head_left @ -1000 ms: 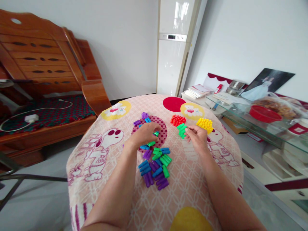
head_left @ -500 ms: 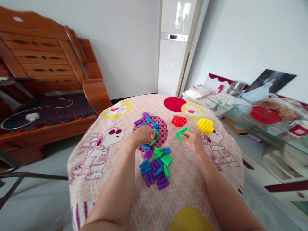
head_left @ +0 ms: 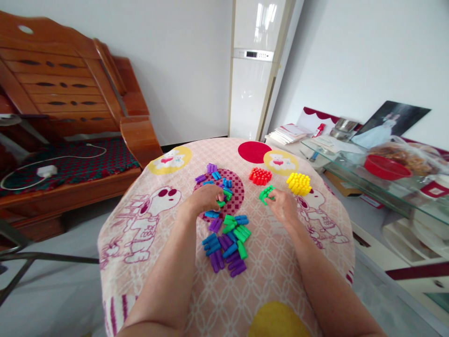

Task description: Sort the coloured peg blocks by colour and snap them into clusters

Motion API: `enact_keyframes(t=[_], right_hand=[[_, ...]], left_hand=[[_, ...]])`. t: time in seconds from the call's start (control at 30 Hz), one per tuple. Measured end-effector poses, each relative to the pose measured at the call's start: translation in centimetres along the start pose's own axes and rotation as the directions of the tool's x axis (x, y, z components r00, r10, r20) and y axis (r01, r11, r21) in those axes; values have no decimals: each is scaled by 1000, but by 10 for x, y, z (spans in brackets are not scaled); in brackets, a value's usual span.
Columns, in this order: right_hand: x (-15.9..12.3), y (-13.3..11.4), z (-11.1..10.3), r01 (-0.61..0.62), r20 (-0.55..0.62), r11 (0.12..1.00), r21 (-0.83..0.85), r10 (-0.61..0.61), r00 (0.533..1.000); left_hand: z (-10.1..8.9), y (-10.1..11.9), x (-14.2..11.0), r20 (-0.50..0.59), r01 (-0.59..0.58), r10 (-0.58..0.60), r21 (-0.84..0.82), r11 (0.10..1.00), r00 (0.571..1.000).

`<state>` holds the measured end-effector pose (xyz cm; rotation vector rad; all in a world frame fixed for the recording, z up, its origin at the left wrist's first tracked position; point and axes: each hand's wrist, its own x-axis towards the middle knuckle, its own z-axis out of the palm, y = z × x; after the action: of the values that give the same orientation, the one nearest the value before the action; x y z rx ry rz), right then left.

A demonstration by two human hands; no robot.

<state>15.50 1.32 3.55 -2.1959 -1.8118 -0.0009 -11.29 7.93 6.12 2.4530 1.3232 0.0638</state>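
Note:
My left hand [head_left: 209, 196] is closed in a pinch on a green peg [head_left: 220, 203], small and bottle-shaped, over the left pile. Around it lie blue pegs [head_left: 227, 183] and purple pegs [head_left: 212, 167]. Across the table, my right hand [head_left: 281, 204] pinches at the near right side of a small upright cluster of green pegs [head_left: 265, 192]; its fingertips partly hide the peg they hold. Behind that cluster, red pegs [head_left: 260, 176] stand packed together, and yellow pegs [head_left: 299, 184] form another tight group to the right.
Closer to me, a loose heap of purple pegs [head_left: 237, 267], blue and green ones lies on the patterned tablecloth [head_left: 266, 271]. A wooden bench [head_left: 66, 117] is at the left. On the right, a glass shelf [head_left: 345, 166] holds a red bowl [head_left: 387, 167] and papers.
The green cluster's left edge now sits slightly further right, and the group looks more compact beside my right fingers. My left hand has shifted slightly left with its green peg.

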Motion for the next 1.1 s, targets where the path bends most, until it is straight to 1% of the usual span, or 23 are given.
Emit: enact_keyframes(t=[0.1,0.2,0.3,0.37,0.4,0.5,0.57,0.67,0.77,0.83,0.9,0.97,1.03,1.1], right_hand=[[0,2,2,8,-42,1000,17,-7,999],[0,4,5,37,-133,996,76,-26,991],[-1,4,8,109,-229,969,220,-57,972],[-3,1,10,195,-266,921,338,-105,958],[-5,-2,10,242,-272,886,396,-139,952],[-13,-14,11,345,-235,754,560,-255,938],[-18,-24,11,348,-177,672,653,-312,934],[-24,-33,14,275,-95,572,772,-325,941],[-25,-35,16,180,-28,493,851,-300,954],[-23,-34,17,145,3,466,873,-303,953],[-20,-31,15,140,15,453,881,-323,946],[-18,-26,11,141,36,455,879,-358,933],[-15,-19,4,125,81,468,875,-396,915],[-11,-8,-4,93,117,471,877,-398,910]], left_hand=[[-3,-3,-2,-33,-22,21,-25,999,999],[-8,-5,-6,-105,-11,5,-59,998,994],[-14,-6,-10,-201,23,-46,-118,993,978],[-17,-5,-11,-251,11,-55,-173,985,966],[-17,-4,-11,-266,-13,-44,-209,978,963],[-16,5,-8,-255,-120,27,-357,927,967],[-13,12,-5,-223,-191,96,-459,867,970],[-8,24,0,-182,-266,198,-540,798,963],[-3,34,3,-181,-291,228,-555,780,957],[-1,40,5,-202,-297,221,-558,775,954],[2,46,7,-219,-305,217,-566,766,951],[4,53,8,-233,-317,220,-578,752,947],[5,59,9,-253,-336,228,-588,735,940],[5,61,9,-293,-361,225,-592,720,929]])
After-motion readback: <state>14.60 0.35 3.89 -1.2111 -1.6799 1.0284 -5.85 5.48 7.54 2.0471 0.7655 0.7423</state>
